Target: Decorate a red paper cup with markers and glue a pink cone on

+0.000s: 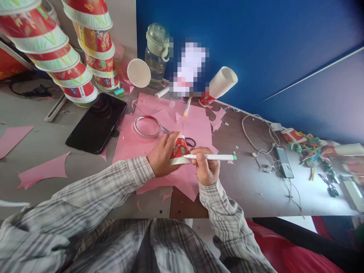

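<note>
A red paper cup [179, 148] with a white band is held on its side by my left hand [162, 155], whose fingers wrap round its far and left sides. My right hand [207, 167] pinches a white marker [220, 157] with a green end; its tip touches the cup near the edge of the white band. Beneath both hands lies pink paper [162, 110] in overlapping sheets. Scissors with a black handle [190, 142] lie partly hidden behind the cup. A roll of clear tape [148, 126] rests to the left of them.
Tall stacks of decorated cups [74, 81] stand at the back left beside a black phone [96, 123]. Behind the paper are a water bottle [156, 62], a tipped cup [138, 72] and a leaning cup stack [223, 82]. White cables [256, 115] and a power strip [283, 163] lie right.
</note>
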Demonstrator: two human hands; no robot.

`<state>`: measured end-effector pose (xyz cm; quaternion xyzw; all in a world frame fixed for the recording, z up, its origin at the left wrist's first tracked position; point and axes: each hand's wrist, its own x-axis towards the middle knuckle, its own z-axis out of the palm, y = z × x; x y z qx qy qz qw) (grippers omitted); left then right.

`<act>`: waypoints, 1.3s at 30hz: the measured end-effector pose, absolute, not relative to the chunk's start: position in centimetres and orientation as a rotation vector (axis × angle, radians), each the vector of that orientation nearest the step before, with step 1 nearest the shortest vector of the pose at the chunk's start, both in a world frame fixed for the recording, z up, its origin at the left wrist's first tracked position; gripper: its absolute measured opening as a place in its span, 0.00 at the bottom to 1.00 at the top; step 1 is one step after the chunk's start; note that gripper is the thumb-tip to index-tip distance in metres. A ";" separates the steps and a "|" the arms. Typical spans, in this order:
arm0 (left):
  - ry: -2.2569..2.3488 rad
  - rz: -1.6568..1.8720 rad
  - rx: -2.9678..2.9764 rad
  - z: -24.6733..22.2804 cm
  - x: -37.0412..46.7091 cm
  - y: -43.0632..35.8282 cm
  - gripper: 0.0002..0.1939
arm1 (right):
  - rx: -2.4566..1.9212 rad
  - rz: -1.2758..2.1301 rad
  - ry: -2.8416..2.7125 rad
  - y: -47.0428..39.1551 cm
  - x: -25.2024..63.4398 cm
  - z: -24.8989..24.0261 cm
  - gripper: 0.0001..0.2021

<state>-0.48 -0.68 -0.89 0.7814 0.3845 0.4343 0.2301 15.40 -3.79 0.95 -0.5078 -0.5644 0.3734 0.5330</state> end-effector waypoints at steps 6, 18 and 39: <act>1.046 1.159 2.157 -0.7 -0.6 -0.7 0.41 | -1.185 0.908 -1.265 -3.6 15.4 1.0 0.11; 1.044 1.185 2.137 -0.6 -0.5 -0.7 0.41 | -1.195 0.959 -1.240 -3.6 15.3 0.9 0.12; 1.054 1.176 2.149 -0.9 -0.5 -0.7 0.42 | -1.194 0.868 -1.383 -3.7 15.5 0.7 0.10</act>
